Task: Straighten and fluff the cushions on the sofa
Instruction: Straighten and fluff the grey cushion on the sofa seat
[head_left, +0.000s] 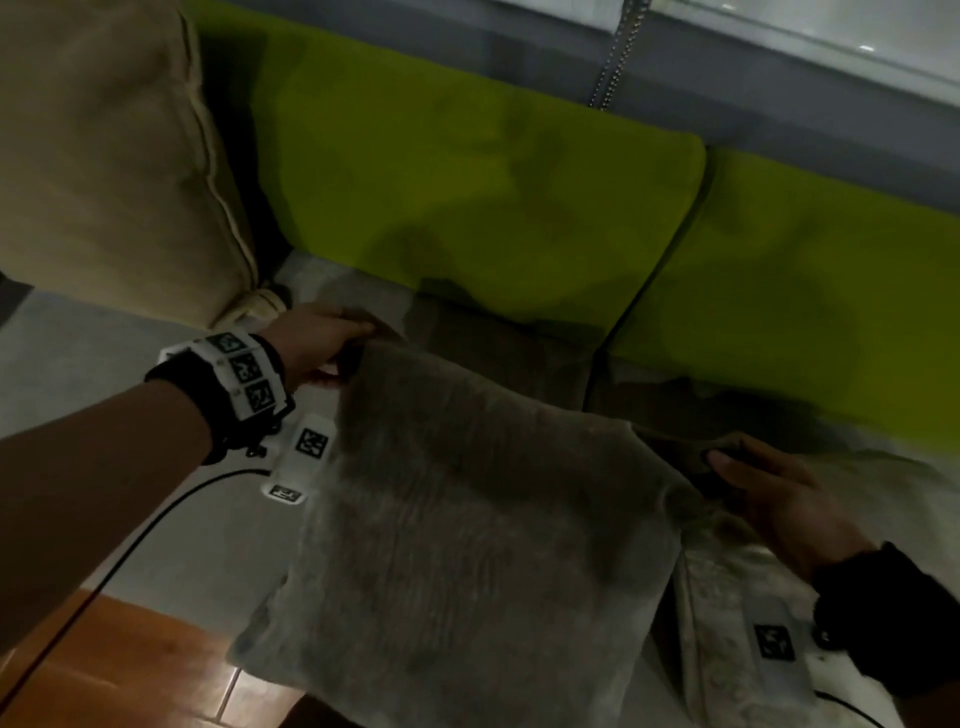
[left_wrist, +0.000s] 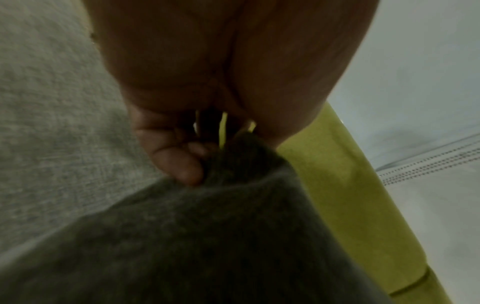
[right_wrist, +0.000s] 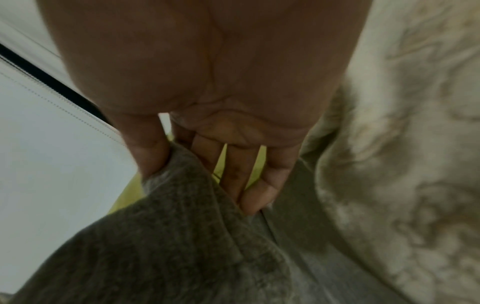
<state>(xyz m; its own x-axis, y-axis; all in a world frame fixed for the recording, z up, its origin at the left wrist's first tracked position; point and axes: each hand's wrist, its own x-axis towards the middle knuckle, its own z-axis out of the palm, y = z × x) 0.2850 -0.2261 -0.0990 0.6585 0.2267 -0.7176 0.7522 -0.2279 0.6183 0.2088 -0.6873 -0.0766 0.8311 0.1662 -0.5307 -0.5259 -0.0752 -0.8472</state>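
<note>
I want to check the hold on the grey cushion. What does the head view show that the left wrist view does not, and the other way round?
Only the head view shows the right hand on the other top corner, the beige cushion and the wooden floor. Only the left wrist view shows the grip closely: thumb and curled fingers pinch the corner. Both show the left hand, the grey cushion and the green back cushions.

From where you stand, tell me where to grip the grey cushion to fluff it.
Take the grey cushion by its two top corners, one from each side, as the left hand and right hand pinch it. It hangs flat and limp, so the corners bunch easily.
</note>
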